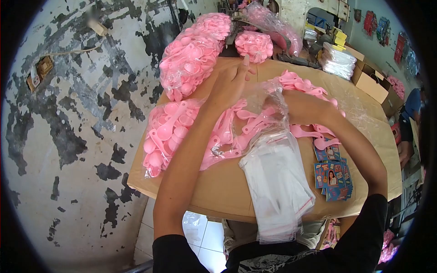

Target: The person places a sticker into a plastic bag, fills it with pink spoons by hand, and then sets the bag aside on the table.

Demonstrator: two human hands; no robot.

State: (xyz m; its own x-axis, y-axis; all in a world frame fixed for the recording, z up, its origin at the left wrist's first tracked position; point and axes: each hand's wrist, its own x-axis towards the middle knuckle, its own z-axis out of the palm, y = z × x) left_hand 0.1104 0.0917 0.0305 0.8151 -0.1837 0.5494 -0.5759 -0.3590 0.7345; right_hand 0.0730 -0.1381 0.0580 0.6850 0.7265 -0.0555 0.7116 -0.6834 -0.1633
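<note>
The left forearm (pixel 193 150) reaches toward one o'clock, left hand (pixel 231 83) open; the right forearm (pixel 330 113) points toward ten o'clock, right hand (pixel 274 102) blurred, partly hidden.

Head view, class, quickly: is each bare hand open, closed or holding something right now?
Left hand: looks open, nothing visibly held.
Right hand: at a clear thin plastic bag; its grip cannot be told.

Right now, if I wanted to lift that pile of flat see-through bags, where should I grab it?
Probably the lower end of the flat see-through bags, coming from the near side of the table: that end hangs past the edge, so fingers could slip underneath with a thumb on top.
</note>
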